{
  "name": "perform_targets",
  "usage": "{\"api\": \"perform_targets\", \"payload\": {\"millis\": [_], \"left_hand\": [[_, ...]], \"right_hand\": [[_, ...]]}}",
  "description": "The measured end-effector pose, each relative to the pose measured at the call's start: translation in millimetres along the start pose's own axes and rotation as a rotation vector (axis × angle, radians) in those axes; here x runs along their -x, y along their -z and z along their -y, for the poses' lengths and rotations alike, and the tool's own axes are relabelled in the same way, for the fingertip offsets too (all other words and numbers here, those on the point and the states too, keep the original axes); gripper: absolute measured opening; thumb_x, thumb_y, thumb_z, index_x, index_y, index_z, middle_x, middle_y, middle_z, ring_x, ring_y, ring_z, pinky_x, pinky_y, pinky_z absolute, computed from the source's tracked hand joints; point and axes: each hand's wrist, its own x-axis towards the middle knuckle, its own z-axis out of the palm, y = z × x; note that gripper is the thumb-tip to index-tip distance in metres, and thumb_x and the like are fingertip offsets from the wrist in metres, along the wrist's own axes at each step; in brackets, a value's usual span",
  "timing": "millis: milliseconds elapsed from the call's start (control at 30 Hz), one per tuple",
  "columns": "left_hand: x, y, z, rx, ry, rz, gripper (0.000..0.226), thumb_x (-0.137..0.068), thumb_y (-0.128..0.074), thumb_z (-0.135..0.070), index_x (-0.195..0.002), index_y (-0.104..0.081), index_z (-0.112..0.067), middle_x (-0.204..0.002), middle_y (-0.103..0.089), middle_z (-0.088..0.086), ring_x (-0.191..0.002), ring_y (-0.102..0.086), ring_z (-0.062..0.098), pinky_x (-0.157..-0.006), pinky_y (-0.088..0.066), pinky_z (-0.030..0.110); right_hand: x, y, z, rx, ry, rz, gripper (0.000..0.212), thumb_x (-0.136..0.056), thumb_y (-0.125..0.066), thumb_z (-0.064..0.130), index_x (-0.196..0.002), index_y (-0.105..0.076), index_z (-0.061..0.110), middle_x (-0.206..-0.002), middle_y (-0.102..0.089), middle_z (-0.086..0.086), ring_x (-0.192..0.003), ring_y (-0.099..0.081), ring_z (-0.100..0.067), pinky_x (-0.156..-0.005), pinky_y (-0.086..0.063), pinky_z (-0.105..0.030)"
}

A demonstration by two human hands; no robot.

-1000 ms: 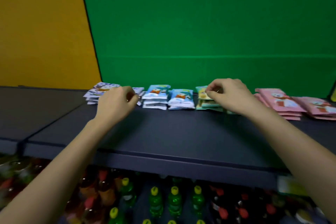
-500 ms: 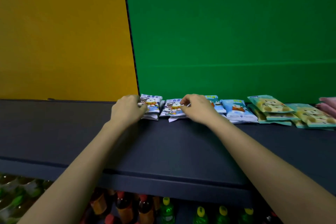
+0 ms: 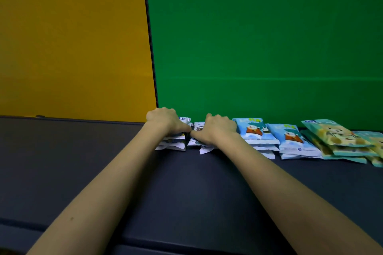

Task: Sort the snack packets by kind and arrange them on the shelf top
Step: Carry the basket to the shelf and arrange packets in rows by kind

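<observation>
The left hand (image 3: 163, 122) and right hand (image 3: 219, 130) grip white packets (image 3: 173, 147) — thumbs close together.

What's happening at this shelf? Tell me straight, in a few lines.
A person is tidying snack packets along the back of the dark shelf top. The left hand grips the left white stack, and the right hand grips the right white stack beside it, with the thumbs close together. To the right lie two stacks of blue packets, then green-yellow packets that run out of view. The kinds sit grouped in a row.
</observation>
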Motion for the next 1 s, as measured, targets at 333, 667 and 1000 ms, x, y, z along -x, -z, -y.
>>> {"api": "perform_targets", "payload": {"millis": [333,667,1000], "left_hand": [[3,10,11,-0.051,-0.108,-0.063,0.05,-0.078,-0.051,-0.064,-0.076,-0.052,-0.013,-0.076,-0.051,0.002,-0.08,-0.049,0.023,-0.065,-0.035,0.026],[77,1,53,-0.079,-0.329,-0.024,0.068,-0.082,-0.041,-0.066,-0.123,-0.046,-0.013,-0.12,-0.056,0.01,-0.111,-0.051,0.03,-0.074,-0.033,0.031],[96,-19,81,0.036,-0.492,0.003,0.087,-0.074,-0.018,-0.08,-0.136,-0.036,-0.021,-0.132,-0.049,0.005,-0.121,-0.046,0.024,-0.095,-0.039,0.035]], "right_hand": [[-7,-6,20,-0.037,-0.161,-0.008,0.082,-0.076,-0.057,0.063,-0.135,-0.035,0.01,-0.139,-0.036,-0.012,-0.126,-0.039,-0.032,-0.094,-0.04,-0.038],[78,12,-2,-0.137,-0.021,-0.083,0.063,-0.079,-0.054,0.055,-0.126,-0.041,0.015,-0.127,-0.04,-0.01,-0.118,-0.042,-0.033,-0.096,-0.037,-0.04],[124,-4,-22,-0.161,0.112,0.086,0.065,-0.086,-0.034,0.065,-0.139,-0.033,0.028,-0.143,-0.031,0.006,-0.132,-0.031,-0.016,-0.107,-0.029,-0.032]]}}
